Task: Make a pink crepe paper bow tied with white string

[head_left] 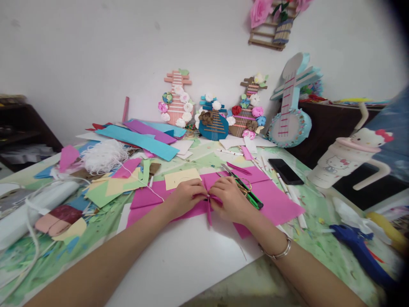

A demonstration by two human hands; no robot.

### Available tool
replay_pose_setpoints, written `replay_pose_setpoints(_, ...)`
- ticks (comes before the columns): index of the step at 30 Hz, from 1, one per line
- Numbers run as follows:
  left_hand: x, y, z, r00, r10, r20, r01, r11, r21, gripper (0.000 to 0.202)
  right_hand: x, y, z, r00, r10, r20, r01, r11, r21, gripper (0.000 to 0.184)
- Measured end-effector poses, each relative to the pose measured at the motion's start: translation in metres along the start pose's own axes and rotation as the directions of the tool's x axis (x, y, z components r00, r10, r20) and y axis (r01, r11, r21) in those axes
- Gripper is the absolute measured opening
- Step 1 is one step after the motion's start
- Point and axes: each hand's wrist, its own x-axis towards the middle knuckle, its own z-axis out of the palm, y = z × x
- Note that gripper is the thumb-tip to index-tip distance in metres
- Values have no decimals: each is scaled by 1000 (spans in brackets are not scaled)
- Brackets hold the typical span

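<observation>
Both my hands meet over a small folded piece of magenta paper [209,213] on a white sheet [179,260]. My left hand [187,196] pinches it from the left, fingers closed. My right hand [230,198] pinches it from the right, a bangle on that wrist. Under the hands lies a larger magenta sheet [277,200]. Scissors with a green handle [246,189] lie just right of my right hand.
Coloured paper scraps and white string [102,155] cover the table's left. Paper guitar models [214,119] lean on the back wall. A black phone [286,171], a white cat-figure cup [345,160] and a blue glue gun [361,249] sit to the right.
</observation>
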Motion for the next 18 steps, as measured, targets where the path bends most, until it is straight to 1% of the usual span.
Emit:
replay_pose_setpoints(4,-2,-1,-1,999,-27,30,25,998,54,13,0,1,3,998,33,48,-35,999,32,12)
replay_pose_setpoints(6,-2,-2,-2,998,-43,44,40,997,73,14,1,1,4,998,39,52,-41,998,39,14)
replay_pose_setpoints(11,1,0,-4,993,-38,116,30,997,71,15,2,1,2,1000,-8,27,7,1000,21,18)
replay_pose_setpoints(14,3,4,-6,987,-32,159,29,999,22,14,3,1,0,1000,-25,-1,25,1000,16,20)
replay_pose_setpoints(18,6,8,-8,983,-25,181,44,994,-104,14,3,2,-3,998,-57,-12,58,996,65,23)
